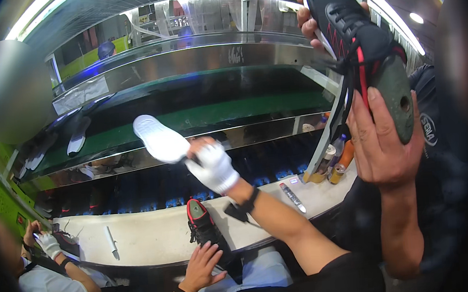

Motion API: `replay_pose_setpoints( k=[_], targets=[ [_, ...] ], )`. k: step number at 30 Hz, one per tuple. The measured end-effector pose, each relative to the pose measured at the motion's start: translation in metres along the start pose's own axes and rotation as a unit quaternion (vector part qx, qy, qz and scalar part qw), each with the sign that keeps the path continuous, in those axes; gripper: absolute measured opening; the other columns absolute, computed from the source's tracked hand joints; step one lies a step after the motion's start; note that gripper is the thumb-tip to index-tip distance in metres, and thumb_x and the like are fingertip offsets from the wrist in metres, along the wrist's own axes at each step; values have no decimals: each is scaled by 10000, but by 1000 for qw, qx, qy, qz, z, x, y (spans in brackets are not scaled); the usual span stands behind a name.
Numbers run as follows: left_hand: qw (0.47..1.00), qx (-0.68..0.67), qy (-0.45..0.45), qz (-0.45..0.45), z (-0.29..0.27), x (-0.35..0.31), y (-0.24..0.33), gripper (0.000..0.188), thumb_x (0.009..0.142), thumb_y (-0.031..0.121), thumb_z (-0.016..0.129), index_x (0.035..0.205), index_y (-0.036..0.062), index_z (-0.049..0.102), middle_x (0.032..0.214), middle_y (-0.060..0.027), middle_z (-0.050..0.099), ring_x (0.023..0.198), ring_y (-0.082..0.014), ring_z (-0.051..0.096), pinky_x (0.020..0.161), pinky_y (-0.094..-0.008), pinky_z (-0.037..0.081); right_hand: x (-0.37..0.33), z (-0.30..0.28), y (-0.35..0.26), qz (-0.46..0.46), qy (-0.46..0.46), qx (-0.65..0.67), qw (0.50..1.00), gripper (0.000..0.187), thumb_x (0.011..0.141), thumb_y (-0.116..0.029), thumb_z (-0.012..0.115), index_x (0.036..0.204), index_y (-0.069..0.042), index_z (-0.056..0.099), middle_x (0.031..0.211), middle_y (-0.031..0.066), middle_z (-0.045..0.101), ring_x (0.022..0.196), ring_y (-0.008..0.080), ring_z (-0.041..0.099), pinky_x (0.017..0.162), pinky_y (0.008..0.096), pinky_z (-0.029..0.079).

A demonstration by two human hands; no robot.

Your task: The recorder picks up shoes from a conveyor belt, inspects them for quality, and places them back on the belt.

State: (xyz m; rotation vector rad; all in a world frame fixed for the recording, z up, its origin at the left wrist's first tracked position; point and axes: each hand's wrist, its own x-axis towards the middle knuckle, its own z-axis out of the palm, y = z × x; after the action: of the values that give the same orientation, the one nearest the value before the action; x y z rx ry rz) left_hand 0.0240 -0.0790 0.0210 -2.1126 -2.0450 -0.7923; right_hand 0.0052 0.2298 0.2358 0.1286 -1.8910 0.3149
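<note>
My right hand point(212, 165), in a white glove with bare fingertips, reaches out over the bench. It grips one end of a white shoe sole point(162, 138), held up in front of the conveyor. A black shoe with red trim point(200, 222) sits on the bench edge before me, heel end away, a grey-green last showing in its opening. Bare and with fingers spread, my left hand point(203, 266) lies against the near end of that shoe. At the right, close to the camera, a co-worker's two bare hands hold up another black shoe with red laces point(354, 34) on its last.
The pale curved bench point(158, 232) carries a white pen-like tool point(111, 241) and a silver marker-like stick point(292, 197). Bottles point(336, 166) stand at its right end. Soles point(78, 135) lie on the green conveyor point(215, 110). Another person point(62, 291) works at the left.
</note>
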Motion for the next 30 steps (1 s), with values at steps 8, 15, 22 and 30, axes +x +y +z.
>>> replay_pose_setpoints(
  k=[8, 15, 22, 30],
  targets=[
    [983, 112, 15, 143, 1, 35, -24, 476, 968, 221, 698, 1441, 169, 709, 1564, -45, 648, 1555, -302, 525, 1312, -631, 341, -145, -169, -86, -39, 12, 5, 999, 418, 817, -159, 949, 1113, -129, 656, 1108, 53, 765, 1015, 269, 723, 921, 457, 597],
    [976, -52, 211, -17, -93, 126, -1, 491, 860, 175, 898, 1318, 78, 747, 1210, -152, 804, 1117, -344, 796, 970, -432, 641, -193, -158, -76, 420, 101, 181, 883, 432, 965, -292, 911, 1191, 26, 725, 1030, 81, 777, 904, 154, 711, 838, 339, 581],
    [976, -72, 189, -79, -129, 121, 41, 555, 841, 253, 935, 1327, 68, 739, 1161, -92, 763, 997, -312, 641, 962, -426, 522, -174, -172, -100, 413, 126, 172, 885, 602, 987, -557, 845, 1175, -3, 706, 1086, 43, 739, 956, 121, 666, 888, 317, 563],
    [874, -312, 259, -268, -118, 89, 76, 415, 922, 124, 893, 1248, -5, 672, 1219, -179, 798, 727, -205, 777, 640, -328, 612, -177, -139, -136, 372, -15, 419, 828, 490, 1032, -458, 814, 1091, 18, 710, 1480, 362, 662, 1017, 216, 764, 898, 328, 594]
  ],
)
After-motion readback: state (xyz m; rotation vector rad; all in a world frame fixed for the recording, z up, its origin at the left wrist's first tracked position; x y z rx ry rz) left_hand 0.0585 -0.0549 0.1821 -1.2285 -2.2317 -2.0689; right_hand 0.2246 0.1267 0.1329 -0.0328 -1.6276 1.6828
